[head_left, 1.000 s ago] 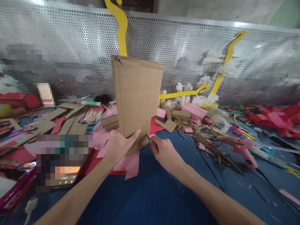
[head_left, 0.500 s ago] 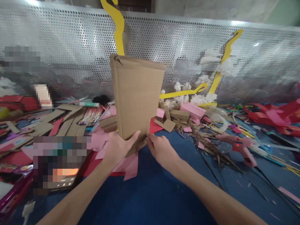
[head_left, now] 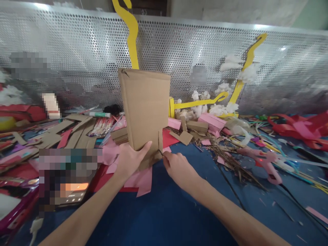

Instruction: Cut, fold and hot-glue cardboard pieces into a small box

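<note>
A tall piece of brown cardboard (head_left: 146,106), folded along its left edge and torn at its top left corner, stands upright before me. My left hand (head_left: 132,157) grips its lower left part, thumb on the front face and fingers hidden behind. Low on the right side, a narrow strip lies beside a slit and a step in the edge. There my right hand (head_left: 178,164) is closed in a pinch, with a thin dark tip showing at its fingers; what that is I cannot make out. Pink paper (head_left: 143,181) lies below the cardboard.
A pink glue gun (head_left: 266,160) with a lit red light lies right, its cord running to the front. Twigs (head_left: 238,164), cardboard scraps (head_left: 184,136) and pink boxes (head_left: 211,121) lie behind. A perforated metal panel (head_left: 174,44) backs the blue surface (head_left: 123,218). A pixelated device sits left.
The cardboard has turned and come down slightly, its right edge shifting left. The step in its lower right edge shows more plainly. Both hands keep nearly the same places.
</note>
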Available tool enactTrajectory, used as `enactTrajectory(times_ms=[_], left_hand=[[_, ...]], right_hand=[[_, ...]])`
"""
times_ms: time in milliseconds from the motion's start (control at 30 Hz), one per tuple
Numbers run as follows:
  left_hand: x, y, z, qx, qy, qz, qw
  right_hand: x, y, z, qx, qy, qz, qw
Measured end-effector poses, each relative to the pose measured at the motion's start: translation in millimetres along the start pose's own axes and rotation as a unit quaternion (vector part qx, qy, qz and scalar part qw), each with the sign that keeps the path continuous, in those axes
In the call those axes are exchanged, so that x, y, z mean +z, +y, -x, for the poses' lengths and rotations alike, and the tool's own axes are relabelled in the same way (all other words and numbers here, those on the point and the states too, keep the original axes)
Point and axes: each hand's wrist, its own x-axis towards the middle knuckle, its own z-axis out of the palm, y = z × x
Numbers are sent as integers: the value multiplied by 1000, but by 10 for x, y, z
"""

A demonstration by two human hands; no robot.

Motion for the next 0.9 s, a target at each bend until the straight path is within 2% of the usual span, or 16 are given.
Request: enactTrajectory(times_ms=[167, 333, 567, 900], left_hand=[[-20, 38, -13, 1, 10, -6, 1000], [-37, 91, -17, 0, -10, 7, 1000], [-18, 109, -1, 4, -3, 31, 999], [-31, 91, 30, 13, -3, 4, 1000]], right_hand=[[4, 12, 20, 1, 4, -2, 1000], [21, 25, 18, -2, 16, -4, 1000], [-13, 13, -47, -12, 29, -2, 1000], [-24, -49, -20, -3, -8, 32, 999]])
